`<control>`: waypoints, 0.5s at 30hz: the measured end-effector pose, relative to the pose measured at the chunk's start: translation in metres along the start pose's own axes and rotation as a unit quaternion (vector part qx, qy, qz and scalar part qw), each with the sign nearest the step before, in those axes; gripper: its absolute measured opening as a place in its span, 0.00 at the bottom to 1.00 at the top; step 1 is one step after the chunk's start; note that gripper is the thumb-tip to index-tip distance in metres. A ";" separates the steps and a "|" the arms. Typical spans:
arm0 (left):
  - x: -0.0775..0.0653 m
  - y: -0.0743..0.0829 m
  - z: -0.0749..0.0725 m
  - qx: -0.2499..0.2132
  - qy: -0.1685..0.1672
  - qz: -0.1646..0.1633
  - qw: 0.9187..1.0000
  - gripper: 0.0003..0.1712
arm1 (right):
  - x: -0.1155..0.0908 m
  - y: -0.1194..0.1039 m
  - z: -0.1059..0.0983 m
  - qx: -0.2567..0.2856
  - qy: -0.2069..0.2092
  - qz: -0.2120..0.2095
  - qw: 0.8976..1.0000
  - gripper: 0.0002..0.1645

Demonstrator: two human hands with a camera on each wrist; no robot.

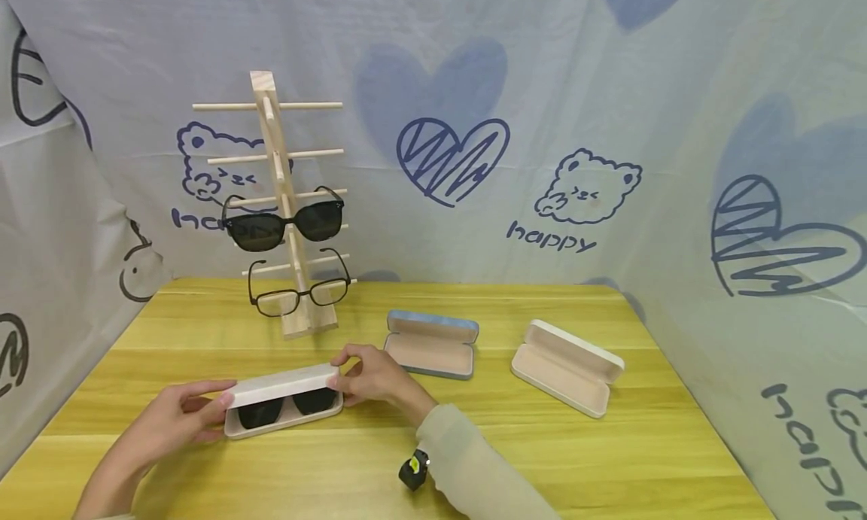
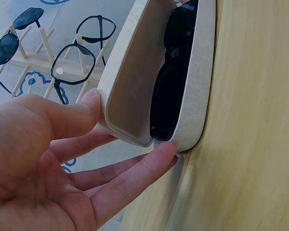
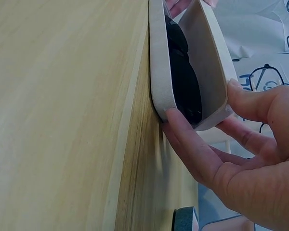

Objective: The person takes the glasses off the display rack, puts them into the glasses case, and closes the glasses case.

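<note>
A white glasses case (image 1: pixel 284 384) lies on the table with its lid partly raised. Inside it are dark sunglasses (image 1: pixel 261 412), their lenses showing below the lid. My left hand (image 1: pixel 177 421) holds the case's left end, and in the left wrist view its thumb (image 2: pixel 91 103) is on the lid edge while a finger touches the lower shell. At the opposite end, my right hand (image 1: pixel 374 377) grips the case likewise, thumb on the lid (image 3: pixel 221 62) and a fingertip against the lower shell (image 3: pixel 162 82).
Behind the case stands a wooden rack (image 1: pixel 274 140) bearing black sunglasses (image 1: pixel 318 220) and clear-lens glasses (image 1: pixel 277 303). An open blue case (image 1: pixel 433 326) and another open white case (image 1: pixel 576 347) lie to the right. A printed curtain (image 1: pixel 460 264) borders the wooden table (image 1: pixel 643 460).
</note>
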State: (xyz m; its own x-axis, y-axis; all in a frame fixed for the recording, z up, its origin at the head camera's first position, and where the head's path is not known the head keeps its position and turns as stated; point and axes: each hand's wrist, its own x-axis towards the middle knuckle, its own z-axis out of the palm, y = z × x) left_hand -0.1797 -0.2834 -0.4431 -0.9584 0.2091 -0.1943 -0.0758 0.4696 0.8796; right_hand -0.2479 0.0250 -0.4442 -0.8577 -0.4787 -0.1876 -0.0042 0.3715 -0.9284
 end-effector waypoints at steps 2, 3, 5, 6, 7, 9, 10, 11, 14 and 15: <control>0.000 0.000 0.000 0.002 0.001 0.002 1.000 0.32 | 0.000 0.000 0.000 -0.002 -0.001 0.000 1.000 0.14; 0.000 0.000 0.000 0.001 0.002 0.002 1.000 0.32 | 0.000 0.000 0.000 -0.004 0.000 0.001 1.000 0.13; -0.001 0.001 0.001 -0.002 0.003 -0.001 1.000 0.32 | -0.001 -0.001 0.000 -0.007 0.001 0.003 1.000 0.13; -0.001 0.001 0.001 -0.003 0.003 -0.002 1.000 0.32 | -0.001 -0.001 0.000 -0.009 0.001 0.004 1.000 0.13; -0.001 0.001 0.001 -0.006 0.004 -0.005 1.000 0.33 | 0.000 -0.001 0.000 -0.010 0.000 0.004 1.000 0.13; -0.002 0.002 0.002 -0.009 0.007 -0.012 1.000 0.33 | 0.000 -0.001 0.000 -0.011 0.001 0.003 1.000 0.13; -0.002 0.002 0.002 -0.009 0.008 -0.014 1.000 0.34 | 0.000 0.000 0.000 -0.012 0.001 0.003 1.000 0.13; -0.003 0.002 0.002 -0.008 0.008 -0.015 1.000 0.34 | 0.000 0.000 0.000 -0.012 0.001 0.003 1.000 0.13; -0.004 0.002 0.002 -0.005 0.011 -0.021 1.000 0.35 | 0.000 0.000 0.000 -0.013 0.000 0.002 1.000 0.13; -0.004 0.002 0.002 -0.003 0.011 -0.020 1.000 0.35 | 0.000 0.000 0.000 -0.014 0.001 0.002 1.000 0.13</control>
State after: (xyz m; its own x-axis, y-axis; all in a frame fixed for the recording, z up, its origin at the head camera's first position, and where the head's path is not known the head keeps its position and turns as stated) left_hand -0.1757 -0.2818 -0.4417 -0.9602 0.1721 -0.2199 -0.1154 0.4724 0.8738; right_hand -0.2477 0.0249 -0.4443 -0.8584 -0.4760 -0.1912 -0.0147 0.3953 -0.9185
